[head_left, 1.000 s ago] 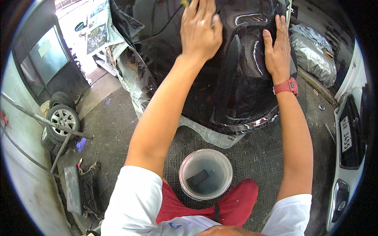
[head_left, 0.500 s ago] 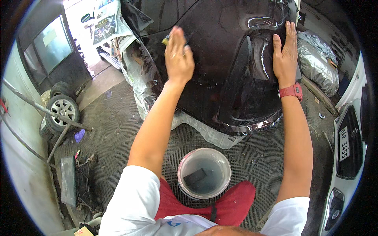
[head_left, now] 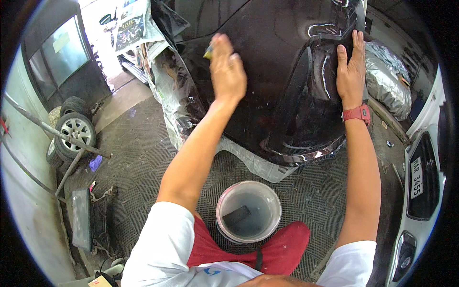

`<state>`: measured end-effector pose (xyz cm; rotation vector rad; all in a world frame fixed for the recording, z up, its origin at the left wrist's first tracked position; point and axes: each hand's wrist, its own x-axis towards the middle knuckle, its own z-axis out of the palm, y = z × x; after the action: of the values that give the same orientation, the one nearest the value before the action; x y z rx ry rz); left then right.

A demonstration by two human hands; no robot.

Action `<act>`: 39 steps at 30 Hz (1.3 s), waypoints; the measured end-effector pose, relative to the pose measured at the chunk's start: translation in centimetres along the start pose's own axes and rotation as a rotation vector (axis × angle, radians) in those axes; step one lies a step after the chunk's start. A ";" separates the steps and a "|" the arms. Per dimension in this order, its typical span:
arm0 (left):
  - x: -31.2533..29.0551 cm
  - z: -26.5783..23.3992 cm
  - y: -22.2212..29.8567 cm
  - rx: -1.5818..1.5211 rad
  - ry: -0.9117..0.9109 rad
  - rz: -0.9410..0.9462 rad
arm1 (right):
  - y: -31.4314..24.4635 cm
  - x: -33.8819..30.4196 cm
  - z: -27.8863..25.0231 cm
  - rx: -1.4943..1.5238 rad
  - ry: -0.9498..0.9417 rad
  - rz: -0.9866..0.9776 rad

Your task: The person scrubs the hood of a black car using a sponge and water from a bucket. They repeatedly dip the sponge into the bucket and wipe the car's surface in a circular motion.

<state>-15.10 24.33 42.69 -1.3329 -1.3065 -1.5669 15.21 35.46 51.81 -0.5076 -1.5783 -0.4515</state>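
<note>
Hands at work on a dark, glossy car panel (head_left: 267, 76), seen from above. The left hand (head_left: 228, 71) has its fingers together, closed over a yellow pad (head_left: 208, 52); only the pad's outer edge shows, past the index side, and the rest is hidden beneath the fingers. Pad and hand lie left of the panel's middle, just below a curved seam and inward of the left border, which is wrapped in masking film (head_left: 179, 95) and newspaper (head_left: 131, 31). The right hand (head_left: 350, 71) rests flat along the panel's right edge, fingers extended upward, thumb apart, grasping nothing. Between the two hands runs a broad span of bare panel, interrupted toward the right by a raised ridge and a recess. The panel's rounded lower edge overhangs a pale masking strip (head_left: 267, 170). Below it, apart in this view, a bucket (head_left: 278, 206) of cloudy liquid with a dark block (head_left: 236, 216) inside stands between the person's knees. Ribbed floor matting (head_left: 138, 158) extends leftward to the stacked wheels (head_left: 76, 136). Beyond the right edge lies a silver-covered bundle (head_left: 387, 83).
</note>
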 end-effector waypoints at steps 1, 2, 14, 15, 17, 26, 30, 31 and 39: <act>2.0 1.3 3.3 -0.050 0.034 0.136 | 0.3 -0.2 -0.1 -0.007 -0.007 -0.001; 4.9 2.6 6.8 -0.183 0.099 0.317 | 0.5 0.1 -0.2 -0.016 -0.002 -0.009; 4.1 0.4 4.5 -0.017 -0.130 0.476 | 0.4 -0.3 0.3 -0.023 0.033 0.013; 7.0 0.9 7.1 -0.032 -0.120 0.516 | 0.4 -0.2 0.3 -0.021 0.032 0.013; 10.7 1.6 10.7 0.005 -0.112 0.562 | 0.5 -0.4 0.1 -0.026 0.028 0.008; 0.9 -1.5 6.5 -0.066 -0.351 0.574 | 0.8 -0.6 0.3 -0.033 0.043 0.013; 8.0 0.5 10.5 -0.080 -0.275 0.681 | 0.8 -0.5 0.0 -0.042 0.041 -0.010; 7.1 0.2 10.0 -0.099 -0.288 0.644 | 1.1 -0.4 0.0 -0.049 0.039 0.000; 9.5 -0.3 10.0 0.026 -0.280 0.715 | 0.7 -0.5 0.1 -0.035 0.031 0.023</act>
<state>-8.07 22.40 54.47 -1.7888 -0.8390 -0.8897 15.58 36.06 51.31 -0.5426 -1.5356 -0.4687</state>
